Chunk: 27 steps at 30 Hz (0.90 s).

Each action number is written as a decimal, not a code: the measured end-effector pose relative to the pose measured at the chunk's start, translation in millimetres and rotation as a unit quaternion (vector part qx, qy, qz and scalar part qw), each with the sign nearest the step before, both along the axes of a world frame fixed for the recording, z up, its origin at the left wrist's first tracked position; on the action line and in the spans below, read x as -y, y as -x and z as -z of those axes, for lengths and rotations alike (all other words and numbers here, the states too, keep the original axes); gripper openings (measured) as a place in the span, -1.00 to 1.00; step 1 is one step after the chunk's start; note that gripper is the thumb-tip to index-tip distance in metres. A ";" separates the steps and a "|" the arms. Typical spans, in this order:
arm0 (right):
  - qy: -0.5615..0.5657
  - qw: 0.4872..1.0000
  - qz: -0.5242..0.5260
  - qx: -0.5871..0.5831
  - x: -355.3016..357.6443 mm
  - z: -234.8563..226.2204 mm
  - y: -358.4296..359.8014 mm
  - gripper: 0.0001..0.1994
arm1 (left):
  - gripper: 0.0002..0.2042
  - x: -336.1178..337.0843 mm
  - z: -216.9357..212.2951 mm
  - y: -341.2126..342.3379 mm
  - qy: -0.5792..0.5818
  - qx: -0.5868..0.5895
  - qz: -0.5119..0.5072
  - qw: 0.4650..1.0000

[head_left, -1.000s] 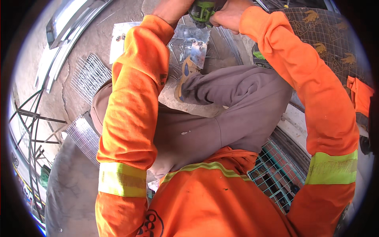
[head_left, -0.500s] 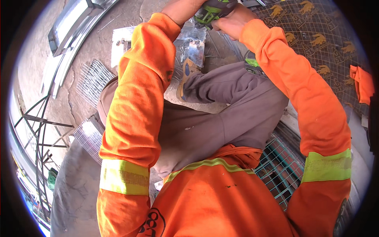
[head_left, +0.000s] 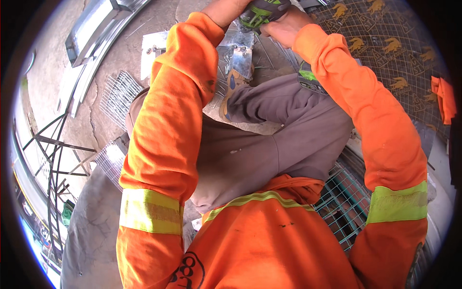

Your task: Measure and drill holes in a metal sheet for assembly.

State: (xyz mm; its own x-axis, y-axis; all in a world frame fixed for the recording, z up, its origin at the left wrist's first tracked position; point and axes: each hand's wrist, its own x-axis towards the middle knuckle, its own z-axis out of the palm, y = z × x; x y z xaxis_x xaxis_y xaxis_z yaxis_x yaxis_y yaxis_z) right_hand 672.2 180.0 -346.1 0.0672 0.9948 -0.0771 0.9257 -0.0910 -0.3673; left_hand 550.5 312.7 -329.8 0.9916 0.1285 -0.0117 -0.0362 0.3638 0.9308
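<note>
At the top edge, my right hand (head_left: 290, 26) is closed round a green and dark grey power drill (head_left: 262, 13), whose front end is partly out of view. My left hand (head_left: 227, 10) is beside the drill, its fingers cut off by the frame edge, so their hold does not show. Just below the hands lies shiny sheet metal with bolts: one plate (head_left: 153, 54) left of my left sleeve, another bent piece (head_left: 242, 59) by my shoe (head_left: 234, 89). A green and black battery-like block (head_left: 310, 77) shows beneath my right forearm; whether it joins the drill is unclear.
Wire mesh pieces (head_left: 120, 98) lie left of my leg, near long metal channels (head_left: 91, 72) and a dark metal frame (head_left: 55, 144). Printed dark board (head_left: 380, 53) covers the right, with an orange cloth (head_left: 443, 99). Green mesh (head_left: 344, 207) is beside my hip. Thin rods are scattered ahead.
The whole view has shifted slightly. My hands and the drill stay at nearly the same place at the top, with no grip visibly changed.
</note>
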 end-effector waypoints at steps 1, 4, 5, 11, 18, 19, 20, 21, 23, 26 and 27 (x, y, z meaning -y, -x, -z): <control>-0.051 0.999 -0.013 -0.012 -6.7 3.6 -0.9 -0.69 | -0.66 1.0 1.2 0.5 0.021 -0.029 -0.049 0.998; 0.124 0.990 0.044 -0.048 -26.2 -32.8 12.4 -0.66 | -0.67 -12.4 8.8 8.2 0.015 -0.060 -0.119 0.991; 0.147 0.988 0.045 -0.028 -35.1 -34.4 12.3 -0.63 | -0.68 -19.9 12.0 9.0 0.038 -0.051 -0.098 0.993; 0.265 0.937 0.226 -0.004 -53.7 -67.2 23.6 -0.60 | -0.68 -18.8 4.4 17.9 0.079 -0.107 -0.170 0.976; 0.297 0.927 0.224 -0.050 -58.6 -98.2 29.4 -0.62 | -0.66 -25.5 6.7 19.4 0.085 -0.119 -0.184 0.972; 0.298 0.926 0.226 -0.049 -61.4 -98.5 30.2 -0.62 | -0.66 -25.4 5.6 17.7 0.084 -0.112 -0.190 0.972; 0.312 0.921 0.232 -0.026 -66.5 -96.4 31.7 -0.62 | -0.66 -26.2 6.1 17.7 0.082 -0.109 -0.198 0.971; 0.327 0.915 0.237 -0.003 -70.1 -94.4 31.1 -0.63 | -0.66 -27.5 6.9 17.0 0.081 -0.109 -0.198 0.971; 0.327 0.919 0.219 0.004 -73.9 -86.7 26.8 -0.64 | -0.66 -30.9 8.2 16.2 0.082 -0.082 -0.188 0.975; 0.330 0.921 0.208 0.002 -75.5 -87.5 26.8 -0.66 | -0.66 -33.1 9.5 17.0 0.084 -0.063 -0.183 0.977; 0.333 0.918 0.215 -0.007 -76.0 -91.1 27.6 -0.67 | -0.66 -32.6 9.2 16.4 0.085 -0.063 -0.182 0.978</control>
State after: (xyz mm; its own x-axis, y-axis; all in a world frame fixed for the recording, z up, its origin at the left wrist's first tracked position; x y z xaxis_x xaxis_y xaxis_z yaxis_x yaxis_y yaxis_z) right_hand 644.6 255.9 -255.0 0.4372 0.6075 -0.6631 0.7468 -0.6561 -0.1088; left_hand 534.1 345.3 -339.0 0.8696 0.4590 -0.1820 -0.0823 0.4982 0.8632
